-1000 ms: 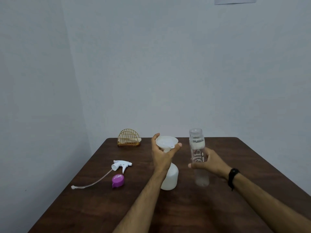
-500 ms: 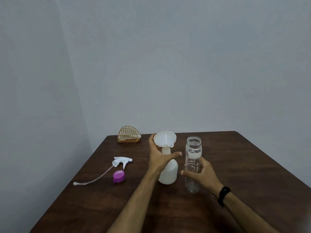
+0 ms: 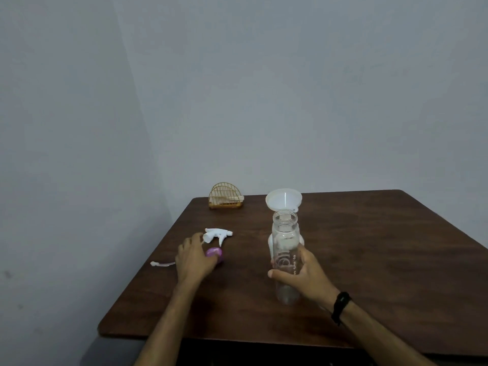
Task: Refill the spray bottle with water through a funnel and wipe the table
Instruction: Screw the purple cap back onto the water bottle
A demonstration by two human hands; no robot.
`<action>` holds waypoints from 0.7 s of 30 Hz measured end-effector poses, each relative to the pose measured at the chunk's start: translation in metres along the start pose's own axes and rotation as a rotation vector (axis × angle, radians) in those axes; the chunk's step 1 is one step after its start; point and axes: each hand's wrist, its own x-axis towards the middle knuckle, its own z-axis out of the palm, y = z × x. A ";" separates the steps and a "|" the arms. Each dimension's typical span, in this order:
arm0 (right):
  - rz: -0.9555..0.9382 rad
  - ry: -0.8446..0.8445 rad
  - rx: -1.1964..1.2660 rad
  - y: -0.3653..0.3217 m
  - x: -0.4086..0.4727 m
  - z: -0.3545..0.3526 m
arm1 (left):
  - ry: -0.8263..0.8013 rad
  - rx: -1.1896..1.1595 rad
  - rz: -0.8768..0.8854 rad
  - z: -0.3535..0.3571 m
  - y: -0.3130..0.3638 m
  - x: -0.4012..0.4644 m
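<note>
Gripping the clear water bottle [image 3: 286,256] around its lower half, the right hand [image 3: 303,274] has its thumb across the near face and its fingers curled round the far side; a black band [image 3: 340,306] sits on that wrist. The bottle stands upright with its wide mouth uncapped, and it looks empty or nearly so, though the picture is too dim to be sure. Whether its base touches the table [image 3: 396,260] or hangs just above it cannot be told.

Directly behind the bottle, mostly hidden by it, is the white spray bottle [image 3: 270,243], of which only slivers show at either side. The white funnel [image 3: 283,199] sits in its neck, the bowl rising above the clear bottle's rim.

The left hand [image 3: 194,260] lies palm down on the left part of the table, fingers loosely bent. Its fingertips reach the purple cap [image 3: 215,253], though whether they grasp it or only rest on it cannot be made out. Just beyond lies the white spray trigger head [image 3: 217,235] on its side, its thin dip tube [image 3: 161,264] trailing out from under the hand toward the left edge.

At the far left corner of the dark wooden table stands a small golden wire napkin holder [image 3: 225,199], with pale paper in it.
</note>
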 end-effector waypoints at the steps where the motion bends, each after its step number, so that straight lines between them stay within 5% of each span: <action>1: -0.002 -0.027 0.001 -0.002 0.003 0.009 | -0.044 0.050 -0.017 0.002 -0.008 0.001; 10: 0.032 -0.137 0.032 -0.010 0.044 0.065 | -0.123 0.002 0.001 0.016 -0.028 0.009; 18: 0.049 -0.109 0.069 0.004 0.063 0.076 | -0.109 -0.004 0.300 0.038 -0.019 0.014; 21: 0.072 -0.104 0.101 0.011 0.064 0.080 | -0.071 -0.281 0.228 0.025 -0.006 0.019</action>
